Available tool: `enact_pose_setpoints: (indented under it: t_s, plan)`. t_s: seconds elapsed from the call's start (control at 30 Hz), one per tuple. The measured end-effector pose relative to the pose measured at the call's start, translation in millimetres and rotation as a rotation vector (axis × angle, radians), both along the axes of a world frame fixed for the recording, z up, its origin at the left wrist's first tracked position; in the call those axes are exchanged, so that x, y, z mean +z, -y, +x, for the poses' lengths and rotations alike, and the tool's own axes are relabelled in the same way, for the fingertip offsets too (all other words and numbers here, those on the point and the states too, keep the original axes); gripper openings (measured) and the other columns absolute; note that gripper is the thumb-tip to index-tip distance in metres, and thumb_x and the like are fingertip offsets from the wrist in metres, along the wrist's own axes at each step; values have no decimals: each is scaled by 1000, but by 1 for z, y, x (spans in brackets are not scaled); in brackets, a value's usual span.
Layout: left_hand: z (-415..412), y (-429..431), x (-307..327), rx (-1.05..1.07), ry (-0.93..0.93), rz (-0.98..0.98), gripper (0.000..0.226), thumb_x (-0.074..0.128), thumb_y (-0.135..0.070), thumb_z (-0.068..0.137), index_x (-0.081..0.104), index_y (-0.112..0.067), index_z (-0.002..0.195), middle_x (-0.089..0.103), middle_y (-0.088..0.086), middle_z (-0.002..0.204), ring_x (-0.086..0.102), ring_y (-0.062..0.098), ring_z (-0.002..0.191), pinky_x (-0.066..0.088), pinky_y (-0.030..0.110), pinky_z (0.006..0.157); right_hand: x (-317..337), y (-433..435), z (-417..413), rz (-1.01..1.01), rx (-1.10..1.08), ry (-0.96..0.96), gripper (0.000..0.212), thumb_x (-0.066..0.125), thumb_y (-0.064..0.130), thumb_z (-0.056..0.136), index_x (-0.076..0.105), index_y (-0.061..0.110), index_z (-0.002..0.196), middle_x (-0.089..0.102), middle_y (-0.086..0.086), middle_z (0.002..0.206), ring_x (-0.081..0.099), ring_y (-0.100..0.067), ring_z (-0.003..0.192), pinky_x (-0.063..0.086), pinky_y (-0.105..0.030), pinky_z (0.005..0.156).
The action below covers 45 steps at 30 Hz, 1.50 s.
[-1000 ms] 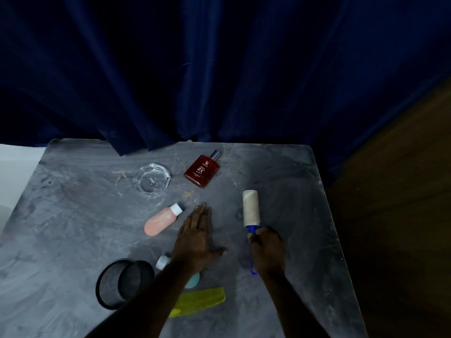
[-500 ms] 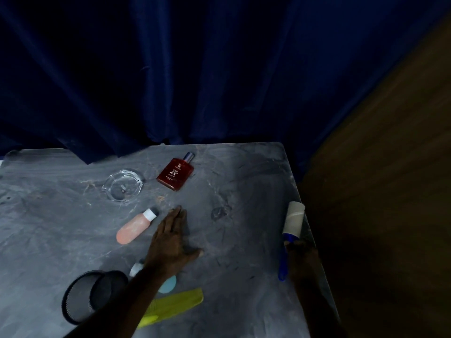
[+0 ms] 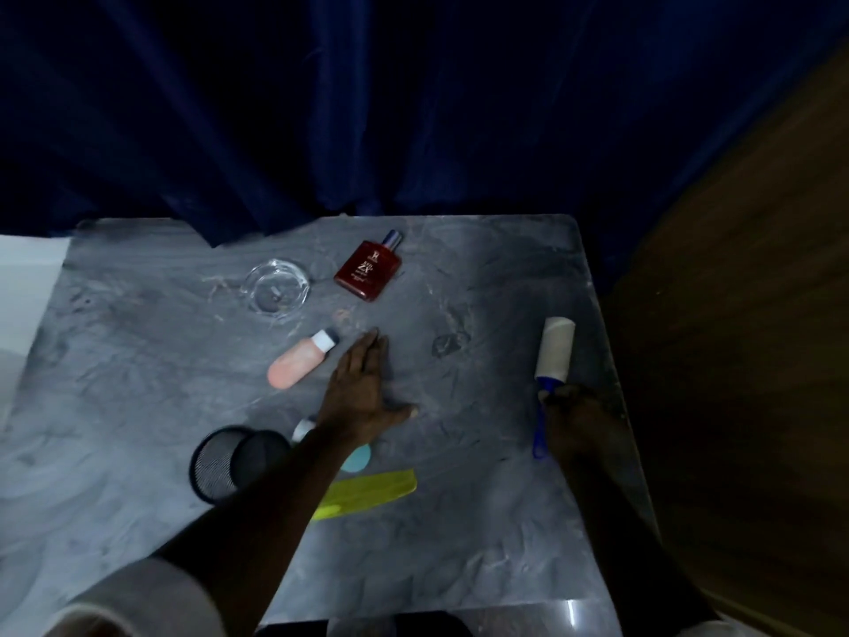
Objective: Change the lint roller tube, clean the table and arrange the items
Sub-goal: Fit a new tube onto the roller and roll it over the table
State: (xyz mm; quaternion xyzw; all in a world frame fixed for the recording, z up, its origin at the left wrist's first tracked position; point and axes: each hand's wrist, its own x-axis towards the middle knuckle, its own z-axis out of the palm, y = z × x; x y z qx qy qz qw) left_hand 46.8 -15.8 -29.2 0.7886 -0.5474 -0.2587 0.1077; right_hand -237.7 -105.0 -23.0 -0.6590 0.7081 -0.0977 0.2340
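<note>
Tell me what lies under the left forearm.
A teal-based bottle with a white cap pokes out on either side of the forearm, and a yellow comb runs beneath it. The bottle's middle and the comb's near end are covered.

A grey marbled table (image 3: 482, 544) carries a glass ashtray (image 3: 275, 289), red perfume bottle (image 3: 369, 268), pink bottle (image 3: 301, 366), black mesh cup (image 3: 229, 462) lying on its side, yellow comb (image 3: 376, 491) and lint roller (image 3: 553, 356).

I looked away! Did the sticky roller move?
Yes. The lint roller, held by the right hand, went from beside the left hand toward the table's right edge.
</note>
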Motion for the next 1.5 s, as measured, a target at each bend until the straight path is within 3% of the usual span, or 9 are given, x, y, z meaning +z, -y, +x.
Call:
enact_pose_setpoints:
  t_s: [0.37, 0.67, 0.93, 1.23, 1.4, 1.5]
  plan:
    - [-1, -1, 5, 37, -43, 35, 128, 84, -64, 74, 14, -18, 170, 7, 1, 179, 10, 24, 166, 20, 42, 134, 1, -21, 109, 131, 208, 54, 27, 62, 27, 94, 67, 4, 107, 71, -19, 114, 65, -34, 112, 49, -38, 94]
    - [1, -1, 1, 24, -23, 39, 128, 84, -62, 75, 12, -17, 170, 6, 3, 179, 8, 24, 166, 18, 43, 135, 4, -37, 136, 138, 312, 74, 27, 62, 27, 95, 66, 4, 108, 71, -18, 116, 64, -35, 115, 48, -38, 95]
    - [1, -1, 0, 33, -42, 40, 129, 84, -66, 73, 13, -19, 170, 7, 1, 179, 10, 24, 166, 17, 39, 134, 1, -14, 98, 133, 71, 114, 29, 67, 27, 92, 69, 3, 106, 72, -19, 116, 67, -34, 112, 51, -38, 94]
    - [-1, 0, 0, 19, -11, 31, 130, 85, -66, 72, 17, -15, 170, 11, 5, 179, 12, 27, 166, 17, 42, 135, -4, -1, 18, 75, -241, 218, 24, 77, 21, 87, 74, -2, 91, 76, -26, 95, 73, -39, 92, 54, -40, 80]
    - [-3, 2, 3, 17, -6, 24, 129, 90, -61, 71, 22, -11, 168, 15, 9, 178, 15, 28, 165, 16, 41, 135, -3, -7, -36, 235, -261, 231, 30, 60, 23, 98, 68, 4, 118, 69, -22, 120, 65, -38, 113, 54, -44, 101]
    - [-3, 3, 3, -7, 10, 22, 127, 91, -57, 72, 22, -7, 168, 16, 12, 177, 15, 30, 165, 15, 40, 135, -3, -13, -48, 148, -317, 206, 29, 63, 19, 98, 71, -3, 113, 71, -25, 117, 66, -39, 112, 51, -41, 97]
